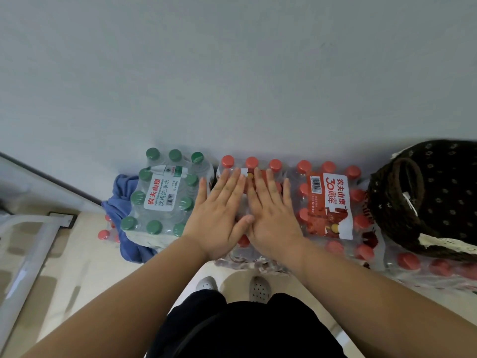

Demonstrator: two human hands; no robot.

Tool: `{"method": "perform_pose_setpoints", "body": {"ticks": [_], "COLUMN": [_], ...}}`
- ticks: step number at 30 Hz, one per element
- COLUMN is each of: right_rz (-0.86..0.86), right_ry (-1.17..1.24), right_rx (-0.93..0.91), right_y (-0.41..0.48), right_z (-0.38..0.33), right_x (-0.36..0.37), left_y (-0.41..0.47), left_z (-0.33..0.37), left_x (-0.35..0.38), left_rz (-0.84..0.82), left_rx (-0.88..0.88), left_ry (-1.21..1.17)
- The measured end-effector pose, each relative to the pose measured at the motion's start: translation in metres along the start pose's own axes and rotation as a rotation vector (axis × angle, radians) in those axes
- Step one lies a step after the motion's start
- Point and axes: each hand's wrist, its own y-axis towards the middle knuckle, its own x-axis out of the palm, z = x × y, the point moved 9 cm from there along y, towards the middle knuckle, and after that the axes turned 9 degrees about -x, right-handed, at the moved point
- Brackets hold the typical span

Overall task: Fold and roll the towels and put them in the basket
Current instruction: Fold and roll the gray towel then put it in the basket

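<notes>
My left hand [216, 215] and my right hand [273, 215] are stretched out side by side, palms down, fingers spread, thumbs touching, over a pack of red-capped water bottles [251, 161]. Neither hand holds anything. A dark woven basket [423, 200] with a loop handle and a lace-edged lining stands at the right, on top of bottle packs. A crumpled blue cloth [121, 202], perhaps a towel, lies at the left, partly under the green-capped bottle pack [161, 195].
A second red-capped pack [333, 205] sits between my hands and the basket. All packs stand against a pale wall [232, 73]. A white metal frame [28, 249] lies on the floor at the left. My shoes [259, 289] are on the tiled floor below.
</notes>
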Motion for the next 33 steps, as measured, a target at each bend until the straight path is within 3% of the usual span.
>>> {"method": "perform_pose_setpoints", "body": {"ticks": [16,26,33], "right_rz": [-0.065,0.011,0.115], "right_ry": [0.003,-0.140,-0.060], "right_rx": [0.198,0.398,0.428], "right_y": [-0.016,-0.067,-0.087], "right_z": [0.017,0.020,0.032], "right_x": [-0.004,-0.023,-0.046], "left_y": [0.009,0.028,0.039], "left_z": [-0.007,0.040,0.055], "left_x": [0.022,0.001,-0.004], "left_rz": [-0.096,-0.178,-0.281], "left_rx": [0.119,0.551,0.511], "left_ry": [-0.034,0.016,-0.126]}}
